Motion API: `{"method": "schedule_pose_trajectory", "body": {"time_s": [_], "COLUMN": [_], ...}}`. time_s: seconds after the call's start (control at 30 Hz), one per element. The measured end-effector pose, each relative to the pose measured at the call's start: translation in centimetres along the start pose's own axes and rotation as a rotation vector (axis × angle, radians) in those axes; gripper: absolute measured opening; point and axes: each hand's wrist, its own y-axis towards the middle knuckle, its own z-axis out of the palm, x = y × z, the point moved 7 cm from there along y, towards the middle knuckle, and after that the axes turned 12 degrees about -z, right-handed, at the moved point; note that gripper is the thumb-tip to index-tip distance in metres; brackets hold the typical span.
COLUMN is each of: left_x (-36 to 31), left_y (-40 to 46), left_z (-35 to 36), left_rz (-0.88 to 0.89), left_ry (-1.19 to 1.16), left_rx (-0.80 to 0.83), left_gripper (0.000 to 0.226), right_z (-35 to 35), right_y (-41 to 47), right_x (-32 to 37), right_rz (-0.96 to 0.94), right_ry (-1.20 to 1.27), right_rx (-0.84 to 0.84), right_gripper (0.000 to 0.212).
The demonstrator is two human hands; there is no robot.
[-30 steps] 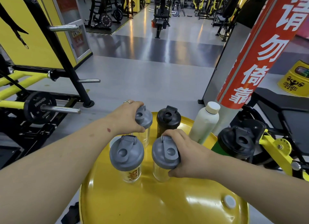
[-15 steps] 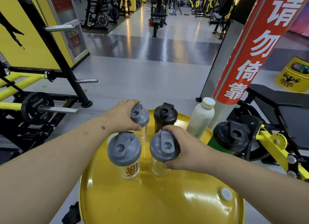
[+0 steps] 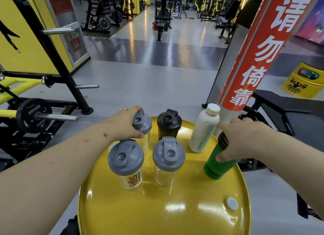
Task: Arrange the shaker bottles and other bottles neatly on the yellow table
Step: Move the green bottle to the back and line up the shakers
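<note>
On the round yellow table (image 3: pixel 157 213) stand three clear shakers with grey lids. My left hand (image 3: pixel 126 124) grips the lid of the far-left shaker (image 3: pixel 142 125). In front of it stand a shaker with red lettering (image 3: pixel 127 163) and a plain one (image 3: pixel 168 159), both free. A black shaker (image 3: pixel 168 124) stands at the back, a white bottle (image 3: pixel 204 129) to its right. My right hand (image 3: pixel 240 140) clasps a green bottle with a black lid (image 3: pixel 217 163), tilted at the table's right edge.
A red and grey pillar (image 3: pixel 259 50) with white characters rises just behind the white bottle. A weight rack with a plate (image 3: pixel 34 115) stands to the left, a black bench (image 3: pixel 284 108) to the right. A white plug (image 3: pixel 231 203) sits in the tabletop.
My right hand has let go of the plain grey-lidded shaker and moved right onto the green bottle, which now leans over the table's right side. My left hand stays on its shaker.
</note>
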Motion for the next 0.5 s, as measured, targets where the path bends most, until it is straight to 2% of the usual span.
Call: {"method": "schedule_pose_trajectory", "body": {"time_s": [0.1, 0.5], "left_x": [0.0, 0.2], "left_y": [-0.1, 0.0], "left_z": [0.0, 0.3], "left_rz": [-0.007, -0.016], "left_ry": [-0.011, -0.018], "left_rx": [0.007, 0.003], "left_gripper": [0.104, 0.105], "right_z": [1.6, 1.1], "right_y": [0.7, 0.9], "right_x": [-0.1, 1.3], "right_rz": [0.022, -0.041], "right_ry": [-0.01, -0.062], "right_rx": [0.092, -0.052], "right_gripper": [0.102, 0.073]}}
